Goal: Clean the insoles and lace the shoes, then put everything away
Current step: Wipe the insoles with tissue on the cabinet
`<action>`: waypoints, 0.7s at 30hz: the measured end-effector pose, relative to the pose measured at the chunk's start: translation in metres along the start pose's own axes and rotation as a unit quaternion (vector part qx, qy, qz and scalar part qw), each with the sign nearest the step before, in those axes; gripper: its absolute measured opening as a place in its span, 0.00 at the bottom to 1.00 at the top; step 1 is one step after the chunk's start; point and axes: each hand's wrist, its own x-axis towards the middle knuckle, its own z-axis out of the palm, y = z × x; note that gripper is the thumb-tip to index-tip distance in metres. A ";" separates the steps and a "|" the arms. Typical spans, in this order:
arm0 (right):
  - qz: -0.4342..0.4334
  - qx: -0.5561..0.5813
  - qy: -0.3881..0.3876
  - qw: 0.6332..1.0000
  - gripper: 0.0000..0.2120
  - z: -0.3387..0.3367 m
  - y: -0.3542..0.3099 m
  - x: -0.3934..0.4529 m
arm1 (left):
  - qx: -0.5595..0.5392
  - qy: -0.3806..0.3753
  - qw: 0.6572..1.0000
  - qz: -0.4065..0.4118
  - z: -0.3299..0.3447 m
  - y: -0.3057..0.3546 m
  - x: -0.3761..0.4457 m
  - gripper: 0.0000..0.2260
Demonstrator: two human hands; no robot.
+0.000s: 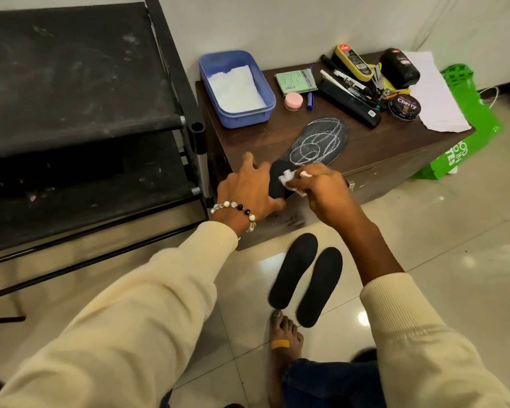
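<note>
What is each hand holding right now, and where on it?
The right hand pinches a crumpled white tissue in its fingertips, over the heel end of the insole. The left hand grips nothing; it rests on that heel end.

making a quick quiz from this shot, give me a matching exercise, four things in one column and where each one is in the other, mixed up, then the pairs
Things
1. white tissue
2. chalk-marked insole
3. two plain black insoles
4. folded white paper

Places
A. in the blue plastic tub
B. on the tiled floor
C. flat on the brown cabinet top
D. pinched in the right hand

Pairs: 1-D, 2-C, 3-B, 4-A
</note>
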 end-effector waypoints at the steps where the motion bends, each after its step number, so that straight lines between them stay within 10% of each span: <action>1: 0.038 0.008 0.038 0.999 0.14 0.000 0.006 -0.001 | -0.001 -0.005 1.000 -0.004 -0.001 0.001 0.001 0.33; 4: 0.148 0.046 0.056 0.986 0.15 0.005 0.009 0.002 | -0.003 -0.013 1.000 -0.012 -0.001 0.001 0.003 0.34; 11: -0.001 0.028 -0.031 0.999 0.13 0.000 -0.003 0.004 | -0.003 0.008 1.000 -0.003 0.002 0.002 0.007 0.32; 18: 0.192 0.005 0.024 0.981 0.13 0.009 0.009 0.012 | -0.004 -0.003 1.000 -0.003 0.000 0.004 0.008 0.33; 21: 0.085 0.000 0.009 0.996 0.13 0.010 -0.015 0.015 | -0.012 0.011 1.000 0.001 0.000 0.003 0.007 0.30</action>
